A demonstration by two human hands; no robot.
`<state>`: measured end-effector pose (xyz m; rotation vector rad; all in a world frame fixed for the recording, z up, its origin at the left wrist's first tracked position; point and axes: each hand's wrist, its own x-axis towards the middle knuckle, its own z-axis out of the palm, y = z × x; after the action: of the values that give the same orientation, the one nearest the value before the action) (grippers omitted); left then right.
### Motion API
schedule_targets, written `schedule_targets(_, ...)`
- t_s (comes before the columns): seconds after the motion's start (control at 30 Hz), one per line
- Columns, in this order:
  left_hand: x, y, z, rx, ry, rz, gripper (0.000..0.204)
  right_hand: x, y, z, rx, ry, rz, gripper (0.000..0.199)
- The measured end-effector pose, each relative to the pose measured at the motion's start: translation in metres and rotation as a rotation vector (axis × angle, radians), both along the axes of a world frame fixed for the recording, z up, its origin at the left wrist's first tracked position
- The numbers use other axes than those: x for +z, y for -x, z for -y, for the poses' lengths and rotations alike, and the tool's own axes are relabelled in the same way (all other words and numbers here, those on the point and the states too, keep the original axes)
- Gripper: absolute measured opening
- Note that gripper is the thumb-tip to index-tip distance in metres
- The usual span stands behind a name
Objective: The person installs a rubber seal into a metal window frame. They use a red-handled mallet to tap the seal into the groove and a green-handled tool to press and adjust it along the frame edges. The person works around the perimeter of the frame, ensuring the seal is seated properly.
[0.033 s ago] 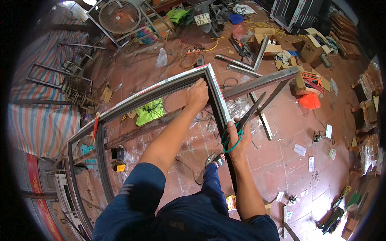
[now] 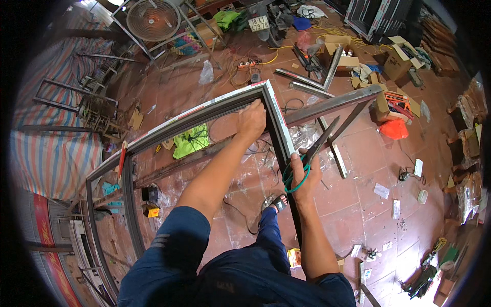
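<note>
A dark metal frame [image 2: 194, 115] with white protective film along its outer edge lies tilted in front of me, a crossbar dividing it. My left hand [image 2: 251, 123] is closed against the inner groove near its far right corner. Whatever those fingers pinch is too small or hidden to tell. On the frame's right side, my right hand [image 2: 303, 176] grips a pair of scissors [image 2: 323, 139]. Its green handle loops surround the fingers, and the dark blades point away to the upper right. The thumb lies close to the frame's white edge.
A brown metal beam [image 2: 335, 106] runs beneath the frame. A red-handled tool [image 2: 123, 160] rests at the crossbar's end. Metal offcuts [image 2: 299, 78], cardboard boxes [image 2: 341, 61], cables and a bright green cloth [image 2: 191, 140] lie on the tiled floor. A large fan [image 2: 152, 20] stands far left.
</note>
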<state>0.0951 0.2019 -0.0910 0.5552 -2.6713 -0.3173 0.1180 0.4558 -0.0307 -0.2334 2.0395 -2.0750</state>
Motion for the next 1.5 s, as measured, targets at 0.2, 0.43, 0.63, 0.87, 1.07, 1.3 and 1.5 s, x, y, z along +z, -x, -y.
schedule_targets(0.2,-0.012,-0.027,-0.017,-0.100,0.197,0.035,0.036,-0.003,0.005,0.008,-0.013,0.030,-0.025,0.034)
schedule_targets(0.43,-0.017,-0.088,-0.097,-0.204,0.084,-0.064,0.038,-0.012,0.007,0.010,-0.024,0.090,-0.086,0.029)
schedule_targets(0.63,-0.008,-0.148,-0.170,-0.341,-0.242,0.024,0.045,-0.008,0.008,0.009,0.006,0.095,-0.083,0.029)
schedule_targets(0.87,-0.006,-0.128,-0.164,-0.141,-0.092,-0.089,0.053,-0.012,0.015,0.008,-0.009,0.110,-0.083,0.028)
schedule_targets(1.07,-0.012,-0.076,-0.092,-0.047,0.116,-0.024,0.049,-0.009,0.011,0.009,-0.009,0.110,-0.028,0.025)
schedule_targets(1.3,-0.018,-0.058,-0.050,-0.170,0.088,-0.143,0.042,-0.011,0.013,0.007,0.003,0.186,0.042,0.029)
schedule_targets(1.5,-0.005,-0.039,-0.035,-0.315,0.156,-0.100,0.025,-0.015,0.015,0.008,-0.030,0.164,0.089,0.030)
